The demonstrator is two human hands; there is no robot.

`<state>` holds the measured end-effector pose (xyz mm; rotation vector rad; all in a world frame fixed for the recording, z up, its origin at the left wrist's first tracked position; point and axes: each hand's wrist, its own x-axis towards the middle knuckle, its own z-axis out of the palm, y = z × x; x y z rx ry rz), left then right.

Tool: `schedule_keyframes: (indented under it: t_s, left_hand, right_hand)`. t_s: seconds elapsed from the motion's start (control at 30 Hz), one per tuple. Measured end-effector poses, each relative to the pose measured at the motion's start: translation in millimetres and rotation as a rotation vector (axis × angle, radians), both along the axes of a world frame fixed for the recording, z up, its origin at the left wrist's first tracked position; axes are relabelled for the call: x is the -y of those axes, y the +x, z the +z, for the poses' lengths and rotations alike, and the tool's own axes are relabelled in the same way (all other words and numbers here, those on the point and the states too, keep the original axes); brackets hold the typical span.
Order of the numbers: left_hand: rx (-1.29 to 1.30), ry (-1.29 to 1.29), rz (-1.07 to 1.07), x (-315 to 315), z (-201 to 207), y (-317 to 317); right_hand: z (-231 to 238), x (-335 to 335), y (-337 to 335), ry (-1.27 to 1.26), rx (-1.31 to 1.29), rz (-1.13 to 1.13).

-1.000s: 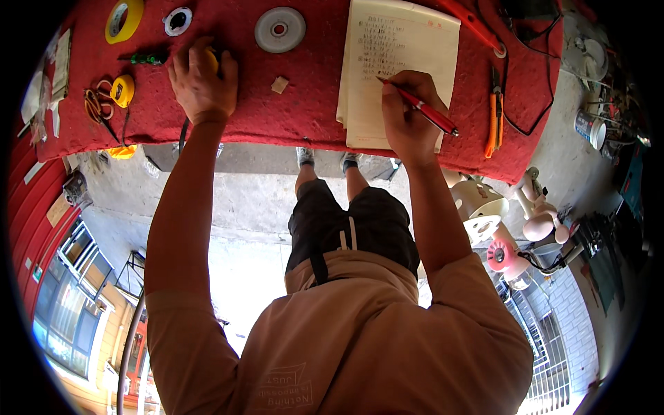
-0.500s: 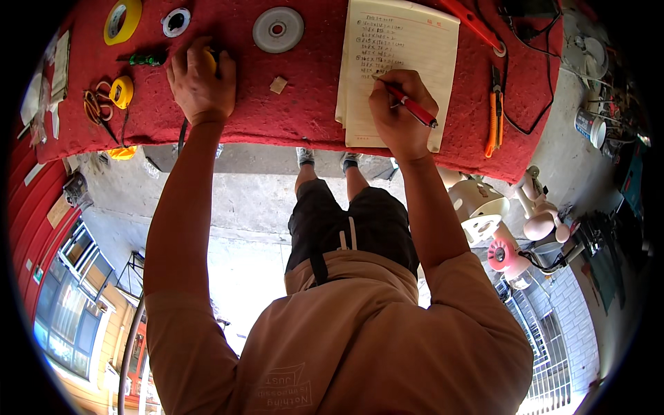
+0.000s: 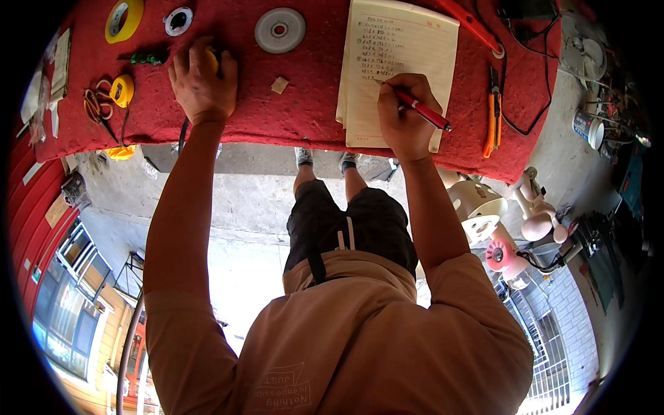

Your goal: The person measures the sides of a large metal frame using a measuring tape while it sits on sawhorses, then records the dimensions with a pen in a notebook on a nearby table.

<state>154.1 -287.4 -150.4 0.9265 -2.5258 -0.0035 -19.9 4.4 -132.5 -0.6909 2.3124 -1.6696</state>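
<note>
The left hand (image 3: 204, 86) lies half-curled, palm down on the red cloth (image 3: 277, 117), over something yellow (image 3: 214, 59) (whether gripped, I cannot tell), probably as a prop. The pad (image 3: 415, 52) lies right of centre, under the right hand (image 3: 409, 117), which pinches the pen (image 3: 430, 115) slantwise near its tip, seemingly for control. Far right is a bucket (image 3: 588, 128), its contents unclear.

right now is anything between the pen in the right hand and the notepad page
Nothing visible is: the red pen in the right hand has its tip at the notepad page, and the left hand is well off to the left.
</note>
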Motion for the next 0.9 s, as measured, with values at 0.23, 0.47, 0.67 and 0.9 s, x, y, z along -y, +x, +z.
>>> schedule_keyframes:
  t_s: [0.23, 0.47, 0.67, 0.9]
  left_hand:
    - [0.019, 0.027, 0.048, -7, 5, -3]
    - [0.014, 0.039, 0.055, -9, 7, -4]
    - [0.003, 0.041, 0.054, -9, 7, -4]
    - [-0.008, 0.040, 0.040, -4, 2, -2]
  right_hand:
    - [8, 3, 3, -0.064, -0.486, 0.145]
    - [30, 3, 4, -0.011, -0.182, -0.019]
    - [21, -8, -13, -0.043, -0.275, -0.051]
    - [13, -24, -23, 0.026, -0.337, -0.137]
